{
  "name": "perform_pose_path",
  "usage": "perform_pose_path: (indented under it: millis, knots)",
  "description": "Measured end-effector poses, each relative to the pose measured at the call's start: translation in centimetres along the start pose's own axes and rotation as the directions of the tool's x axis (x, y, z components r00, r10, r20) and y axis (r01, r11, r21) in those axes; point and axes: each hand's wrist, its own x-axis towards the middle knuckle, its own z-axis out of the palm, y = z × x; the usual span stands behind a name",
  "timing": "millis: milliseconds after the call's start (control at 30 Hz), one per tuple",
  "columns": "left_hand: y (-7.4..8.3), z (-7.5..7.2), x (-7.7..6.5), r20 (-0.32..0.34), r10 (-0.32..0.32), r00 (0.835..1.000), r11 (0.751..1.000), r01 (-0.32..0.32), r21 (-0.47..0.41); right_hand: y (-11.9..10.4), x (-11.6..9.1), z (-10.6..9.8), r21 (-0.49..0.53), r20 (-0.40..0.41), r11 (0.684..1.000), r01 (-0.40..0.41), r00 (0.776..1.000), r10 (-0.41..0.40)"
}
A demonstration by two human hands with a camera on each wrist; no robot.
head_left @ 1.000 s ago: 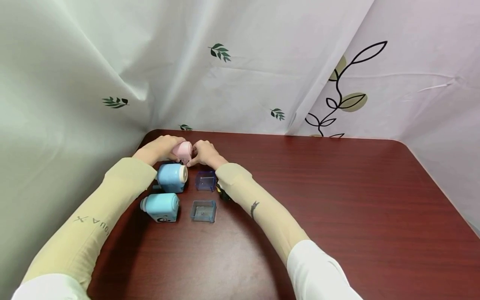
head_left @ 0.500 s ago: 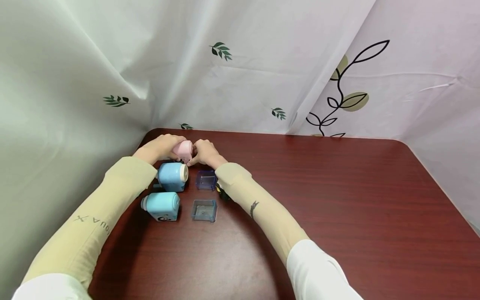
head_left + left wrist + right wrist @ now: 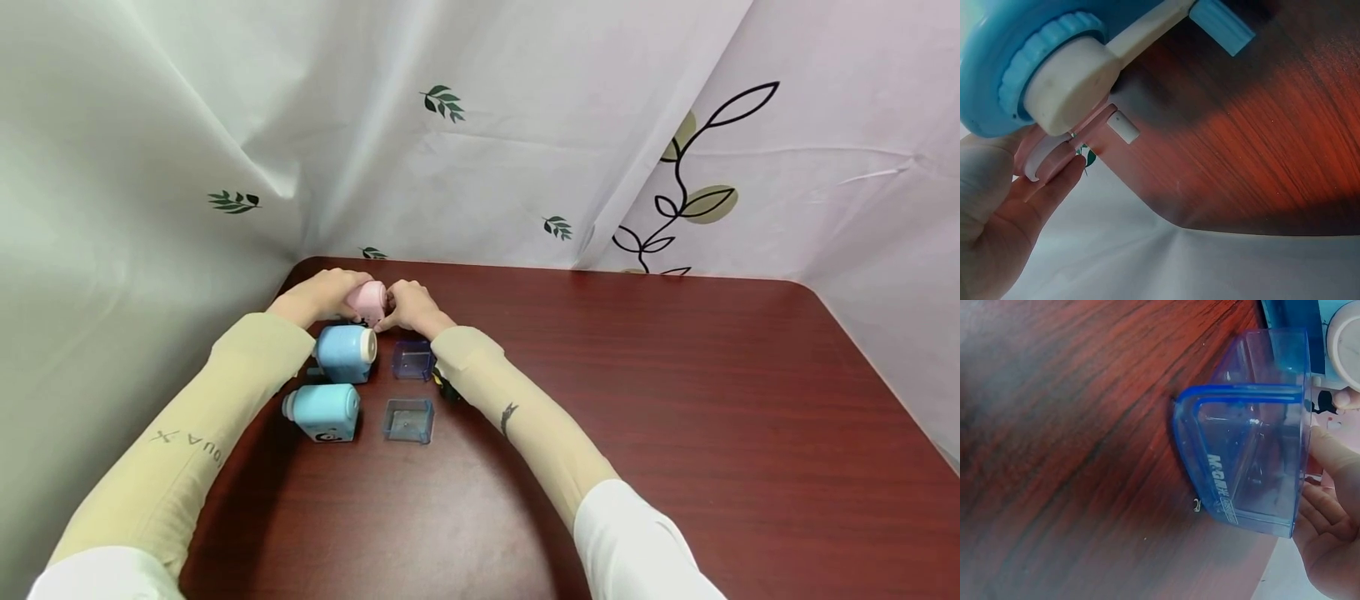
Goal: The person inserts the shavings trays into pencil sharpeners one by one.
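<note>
In the head view my left hand [image 3: 324, 293] grips a pink crank pencil sharpener [image 3: 371, 300] near the table's far left corner. Its pink crank [image 3: 1094, 128] shows in the left wrist view, close to my fingers. Facing the sharpener's front, my right hand [image 3: 414, 307] has thumb and fingers curled around a small clear pinkish part that looks like its drawer [image 3: 1314, 477]. A blue sharpener [image 3: 342, 354] with a cream knob [image 3: 1072, 84] stands just nearer, and a turquoise sharpener [image 3: 326, 412] lies nearer still, its panda print partly visible.
A clear dark-blue drawer [image 3: 412, 361] sits on the brown table [image 3: 645, 400] beside the blue sharpener. Another clear, greyish-blue drawer [image 3: 408, 421] is by the turquoise one. Some black-and-yellow thing [image 3: 447, 388] is partly hidden under my right forearm. White curtains [image 3: 495, 167] border the table.
</note>
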Motion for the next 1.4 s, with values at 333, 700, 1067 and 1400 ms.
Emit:
perform_pose_path:
  millis: [333, 700, 1067, 1400]
  knots:
    - [0.09, -0.16, -0.44, 0.013, 0.034, 0.999, 0.999, -0.034, -0.006, -0.12, -0.47, -0.02, -0.009, 0.015, 1.0, 0.016, 1.0, -0.016]
    - [0.3, -0.1, -0.53, 0.014, 0.017, 1.0, 1.0, -0.017, -0.014, 0.02, -0.5, 0.07, -0.017, 0.004, 0.999, 0.034, 0.999, -0.034]
    - [0.16, 0.27, -0.52, 0.011, 0.009, 1.0, 1.0, -0.009, 0.019, 0.27, -0.35, 0.48, -0.01, -0.016, 0.998, 0.057, 0.998, -0.057]
    - [0.64, -0.07, -0.3, 0.001, -0.012, 1.0, 1.0, 0.012, 0.02, 0.61, -0.29, 0.57, -0.03, -0.031, 0.997, 0.069, 0.997, -0.069]
